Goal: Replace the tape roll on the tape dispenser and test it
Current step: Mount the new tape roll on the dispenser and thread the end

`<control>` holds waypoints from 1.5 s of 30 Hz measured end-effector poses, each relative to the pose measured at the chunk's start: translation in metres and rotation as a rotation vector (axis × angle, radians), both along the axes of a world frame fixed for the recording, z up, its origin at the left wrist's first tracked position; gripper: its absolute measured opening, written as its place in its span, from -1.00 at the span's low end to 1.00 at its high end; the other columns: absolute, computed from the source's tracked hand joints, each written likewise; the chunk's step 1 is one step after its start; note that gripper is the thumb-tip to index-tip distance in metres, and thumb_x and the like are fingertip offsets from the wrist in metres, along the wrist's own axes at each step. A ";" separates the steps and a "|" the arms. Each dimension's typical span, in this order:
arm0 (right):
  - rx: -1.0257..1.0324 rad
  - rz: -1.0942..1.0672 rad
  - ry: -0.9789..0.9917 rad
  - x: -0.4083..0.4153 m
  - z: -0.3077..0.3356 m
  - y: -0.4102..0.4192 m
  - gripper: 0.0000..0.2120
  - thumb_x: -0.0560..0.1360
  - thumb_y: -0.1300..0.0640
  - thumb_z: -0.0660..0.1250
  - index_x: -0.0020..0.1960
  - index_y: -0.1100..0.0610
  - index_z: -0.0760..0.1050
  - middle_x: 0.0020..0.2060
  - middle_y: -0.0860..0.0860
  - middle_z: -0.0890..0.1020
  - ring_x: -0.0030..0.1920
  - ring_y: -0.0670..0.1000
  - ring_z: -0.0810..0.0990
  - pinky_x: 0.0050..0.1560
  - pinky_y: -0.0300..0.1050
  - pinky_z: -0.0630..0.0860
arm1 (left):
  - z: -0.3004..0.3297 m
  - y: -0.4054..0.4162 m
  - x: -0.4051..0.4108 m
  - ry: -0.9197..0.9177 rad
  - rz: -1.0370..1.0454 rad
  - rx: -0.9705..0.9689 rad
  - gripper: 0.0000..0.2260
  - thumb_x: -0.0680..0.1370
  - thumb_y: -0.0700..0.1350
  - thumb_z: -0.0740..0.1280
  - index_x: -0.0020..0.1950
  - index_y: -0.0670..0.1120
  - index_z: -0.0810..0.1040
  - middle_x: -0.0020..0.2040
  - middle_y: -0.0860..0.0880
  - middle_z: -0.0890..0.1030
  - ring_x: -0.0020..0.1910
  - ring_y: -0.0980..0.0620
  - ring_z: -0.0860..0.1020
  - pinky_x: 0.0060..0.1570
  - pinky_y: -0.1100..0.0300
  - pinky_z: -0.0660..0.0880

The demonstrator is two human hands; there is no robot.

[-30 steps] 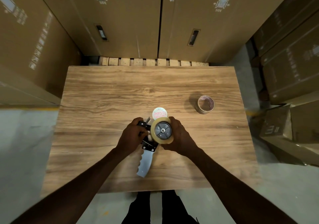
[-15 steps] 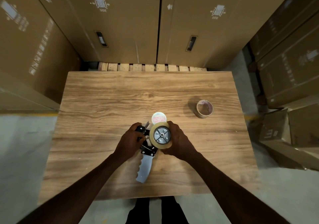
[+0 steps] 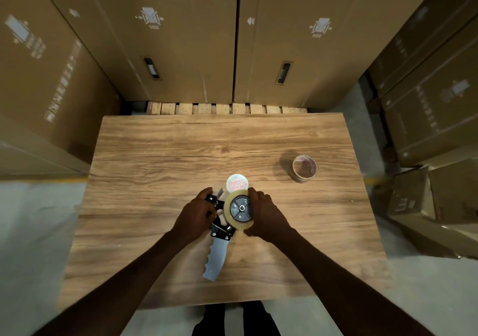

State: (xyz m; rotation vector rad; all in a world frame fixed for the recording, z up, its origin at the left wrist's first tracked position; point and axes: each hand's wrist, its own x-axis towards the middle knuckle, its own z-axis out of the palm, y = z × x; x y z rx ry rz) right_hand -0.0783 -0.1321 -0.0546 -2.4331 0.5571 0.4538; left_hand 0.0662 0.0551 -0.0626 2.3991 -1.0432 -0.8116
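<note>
The tape dispenser [image 3: 216, 258] lies on the wooden table [image 3: 155, 154], its pale ridged handle pointing toward me and its black frame under my hands. A tan tape roll [image 3: 236, 225] sits on the dispenser's grey hub. My right hand [image 3: 263, 214] curls round the right side of that roll. My left hand [image 3: 196, 214] grips the black frame at the dispenser's front end, next to the metal blade. A round white label disc [image 3: 237, 183] with red print lies on the table just beyond the roll.
An empty brown tape core [image 3: 304, 168] stands on the table's right side. Tall cardboard boxes [image 3: 181, 38] rise behind the table and on both sides. More boxes [image 3: 439, 201] lie on the floor at the right. A wooden pallet edge [image 3: 219, 108] shows behind the table.
Both hands keep their hold on the dispenser and roll. The roll and hub have turned slightly, and the camera view has shifted a little.
</note>
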 end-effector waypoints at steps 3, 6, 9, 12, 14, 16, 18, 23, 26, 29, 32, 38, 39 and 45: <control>-0.045 0.025 0.045 0.005 -0.001 0.004 0.24 0.19 0.00 0.74 0.62 0.20 0.06 0.39 0.16 0.43 0.35 0.20 0.44 0.20 0.20 0.59 | -0.003 -0.007 -0.005 -0.035 -0.019 0.062 -0.87 0.48 -0.17 0.36 -0.23 -0.16 0.65 0.56 -0.05 0.28 0.04 -0.08 0.66 -0.09 0.12 0.50; 0.017 0.025 0.029 0.005 0.001 -0.002 0.38 0.16 -0.13 0.74 0.67 0.23 -0.05 0.55 0.17 0.30 0.48 0.22 0.34 0.40 0.21 0.48 | -0.005 -0.005 -0.001 -0.008 0.021 0.059 -0.88 0.48 -0.15 0.38 -0.24 -0.12 0.66 0.55 -0.07 0.30 0.10 -0.05 0.64 -0.06 0.16 0.49; 0.015 -0.083 -0.181 -0.002 0.010 0.008 0.26 0.21 -0.17 0.70 0.65 0.28 0.10 0.50 0.19 0.39 0.43 0.23 0.42 0.40 0.13 0.48 | -0.006 0.001 0.000 0.014 0.046 0.037 -0.91 0.46 -0.15 0.40 -0.16 -0.07 0.72 0.53 -0.07 0.33 0.20 -0.05 0.60 0.04 0.14 0.51; -0.017 -0.237 -0.358 -0.018 0.015 0.040 -0.05 0.31 -0.23 0.59 0.53 0.18 0.34 0.28 0.07 0.55 0.21 0.12 0.53 0.19 0.04 0.56 | -0.004 0.003 -0.001 0.023 0.060 0.041 -0.89 0.46 -0.16 0.40 -0.11 -0.08 0.73 0.51 -0.08 0.36 0.22 -0.07 0.59 0.06 0.15 0.50; 0.003 -0.274 -0.323 -0.026 0.016 0.061 -0.02 0.28 -0.33 0.55 0.53 0.14 0.34 0.29 0.06 0.52 0.22 0.09 0.47 0.15 0.02 0.59 | -0.002 0.002 0.000 0.027 0.057 0.039 -0.89 0.45 -0.16 0.40 -0.12 -0.07 0.74 0.50 -0.10 0.38 0.22 -0.07 0.59 0.05 0.15 0.49; -0.015 -0.258 -0.250 -0.030 0.015 0.081 0.12 0.23 -0.48 0.49 0.59 0.09 0.26 0.42 0.09 0.42 0.34 0.10 0.39 0.20 0.00 0.60 | 0.003 0.002 0.001 0.040 0.049 0.045 -0.89 0.44 -0.15 0.41 -0.13 -0.06 0.74 0.50 -0.11 0.38 0.26 -0.07 0.57 0.08 0.15 0.49; -0.060 -0.282 -0.136 -0.030 0.014 0.097 0.23 0.20 -0.50 0.47 0.67 0.02 0.09 0.55 0.10 0.26 0.38 0.15 0.34 0.19 0.03 0.61 | 0.007 0.001 0.000 0.044 0.031 0.063 -0.90 0.45 -0.14 0.41 -0.14 -0.06 0.73 0.50 -0.13 0.37 0.32 -0.06 0.54 0.10 0.15 0.49; 0.001 -0.502 0.043 -0.025 0.013 0.130 0.27 0.24 -0.17 0.55 0.68 -0.17 -0.24 0.44 0.17 0.18 0.19 0.26 0.45 -0.02 -0.04 0.57 | 0.013 0.000 -0.007 0.020 0.035 0.066 -0.90 0.46 -0.14 0.40 -0.13 -0.07 0.73 0.50 -0.12 0.38 0.28 -0.04 0.57 0.08 0.16 0.49; 0.195 -0.684 0.017 -0.024 0.007 0.143 0.21 0.27 0.00 0.48 0.66 -0.26 -0.26 0.15 0.06 0.41 0.05 0.20 0.61 0.04 0.03 0.62 | 0.017 -0.001 -0.012 0.002 0.031 0.077 -0.89 0.46 -0.15 0.38 -0.14 -0.07 0.71 0.49 -0.11 0.39 0.24 -0.06 0.59 0.05 0.15 0.51; 0.345 -0.767 -0.099 -0.022 -0.001 0.147 0.21 0.26 0.14 0.45 0.67 -0.20 -0.24 0.10 -0.17 0.71 0.13 0.01 0.70 0.06 -0.08 0.63 | 0.018 0.000 -0.013 -0.018 0.006 0.076 -0.89 0.46 -0.11 0.36 -0.18 -0.08 0.67 0.41 -0.08 0.45 0.05 -0.08 0.65 -0.09 0.12 0.52; 0.395 -0.809 -0.200 -0.018 -0.005 0.141 0.12 0.28 0.25 0.43 0.66 -0.11 -0.11 -0.05 -0.32 0.73 0.05 -0.15 0.73 -0.01 -0.18 0.63 | 0.025 -0.004 -0.016 -0.048 -0.016 0.065 -0.87 0.46 -0.08 0.35 -0.20 -0.08 0.66 0.38 -0.06 0.46 0.03 -0.09 0.64 -0.11 0.09 0.53; 0.338 -0.740 -0.214 -0.027 0.007 0.120 0.05 0.28 0.16 0.52 0.66 -0.06 0.09 -0.09 -0.17 0.73 -0.10 -0.06 0.71 -0.16 -0.28 0.54 | 0.043 -0.014 -0.003 0.058 -0.025 0.095 -0.86 0.42 -0.06 0.38 -0.17 -0.06 0.72 -0.05 0.01 0.59 0.12 -0.07 0.59 -0.11 0.13 0.46; 0.329 -0.720 -0.210 -0.030 0.009 0.116 0.04 0.28 0.12 0.53 0.65 -0.06 0.13 -0.11 -0.16 0.73 -0.12 -0.08 0.70 -0.17 -0.32 0.51 | 0.047 -0.015 -0.001 0.083 -0.036 0.114 -0.88 0.41 -0.06 0.42 -0.17 -0.05 0.74 -0.13 0.07 0.55 0.04 -0.02 0.61 -0.16 0.20 0.39; 0.259 -0.669 -0.134 -0.044 0.017 0.099 0.05 0.26 0.05 0.55 0.64 -0.15 0.11 -0.14 -0.15 0.69 -0.09 0.00 0.72 -0.13 -0.23 0.50 | 0.055 -0.024 -0.011 0.152 -0.012 0.146 -0.90 0.38 -0.09 0.49 -0.15 -0.05 0.77 -0.22 0.07 0.60 -0.06 0.09 0.62 -0.19 0.26 0.34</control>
